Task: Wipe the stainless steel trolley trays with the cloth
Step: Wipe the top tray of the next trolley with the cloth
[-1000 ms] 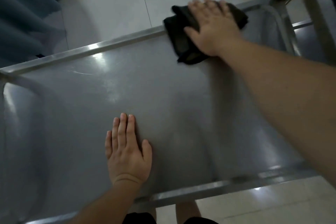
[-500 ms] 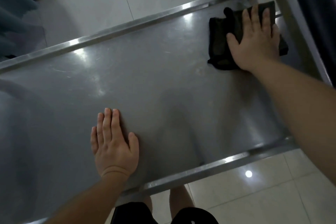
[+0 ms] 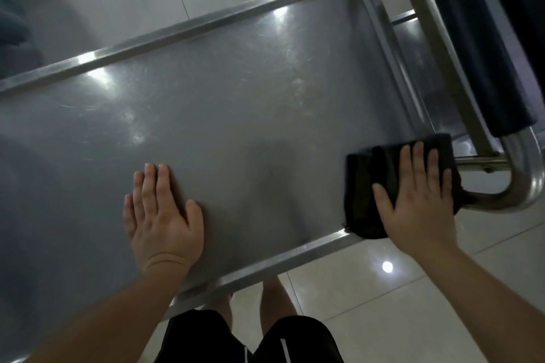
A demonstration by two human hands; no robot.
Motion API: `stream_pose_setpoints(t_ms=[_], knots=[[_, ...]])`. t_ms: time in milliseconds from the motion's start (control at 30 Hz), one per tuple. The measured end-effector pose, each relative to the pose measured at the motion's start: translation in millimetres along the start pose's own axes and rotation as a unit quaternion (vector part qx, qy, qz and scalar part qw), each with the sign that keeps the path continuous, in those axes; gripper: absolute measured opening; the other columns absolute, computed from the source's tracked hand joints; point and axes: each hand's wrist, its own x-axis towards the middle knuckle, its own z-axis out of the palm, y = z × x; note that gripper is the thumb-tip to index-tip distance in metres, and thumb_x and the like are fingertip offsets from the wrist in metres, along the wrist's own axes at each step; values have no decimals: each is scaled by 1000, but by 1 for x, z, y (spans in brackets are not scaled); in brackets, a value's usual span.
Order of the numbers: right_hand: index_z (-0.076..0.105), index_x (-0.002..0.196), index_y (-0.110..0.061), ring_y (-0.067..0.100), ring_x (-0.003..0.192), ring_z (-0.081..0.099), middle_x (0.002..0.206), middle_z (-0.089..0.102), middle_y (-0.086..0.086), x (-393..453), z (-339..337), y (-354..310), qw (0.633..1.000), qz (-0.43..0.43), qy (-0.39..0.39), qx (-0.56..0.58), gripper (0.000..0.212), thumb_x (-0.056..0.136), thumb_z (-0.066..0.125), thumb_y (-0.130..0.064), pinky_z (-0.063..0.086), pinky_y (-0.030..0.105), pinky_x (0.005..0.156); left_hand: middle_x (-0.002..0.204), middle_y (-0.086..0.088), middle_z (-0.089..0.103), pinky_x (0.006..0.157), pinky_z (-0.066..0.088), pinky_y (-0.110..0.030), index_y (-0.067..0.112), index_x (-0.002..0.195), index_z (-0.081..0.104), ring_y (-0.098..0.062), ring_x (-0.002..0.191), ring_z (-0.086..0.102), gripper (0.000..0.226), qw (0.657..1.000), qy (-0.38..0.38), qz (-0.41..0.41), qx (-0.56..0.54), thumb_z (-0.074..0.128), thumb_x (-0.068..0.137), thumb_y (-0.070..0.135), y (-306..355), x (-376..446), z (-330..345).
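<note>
1. Cloth (image 3: 368, 194) has swept from the tray's (image 3: 224, 115) far edge to its near right corner under my flat-fingered right hand (image 3: 418, 200).
2. Left hand (image 3: 162, 215) stays splayed flat, bracing (right end looks covered).

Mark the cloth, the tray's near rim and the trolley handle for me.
cloth (image 3: 365, 194): head view, on its bare dark folds left of the right hand.
tray's near rim (image 3: 280, 262): head view, on the bright steel edge nearest the person.
trolley handle (image 3: 528, 180): head view, on the curved steel tube's bend.
</note>
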Motion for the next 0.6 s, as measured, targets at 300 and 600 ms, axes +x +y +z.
stream_pose_setpoints(t_ms=[300, 600], knots=[[-3, 166, -15, 30, 160, -5, 174, -7, 6, 5, 9, -36, 995, -102, 1, -11, 86, 102, 22, -67, 8, 58, 126, 176, 0, 14, 132, 5, -47, 24, 168, 16, -17, 163, 4, 80, 1000, 6, 3, 1, 38, 95, 45, 1, 1, 2], [12, 165, -15, 29, 160, 2, 174, 9, 6, 207, -35, -163, 989, -145, 40, 9, 88, 96, 22, -69, -1, 54, 127, 176, -1, 15, 132, 5, -47, 21, 169, 18, -17, 163, 3, 80, 1000, 13, 9, 21, 39, 95, 45, 0, 0, 3]])
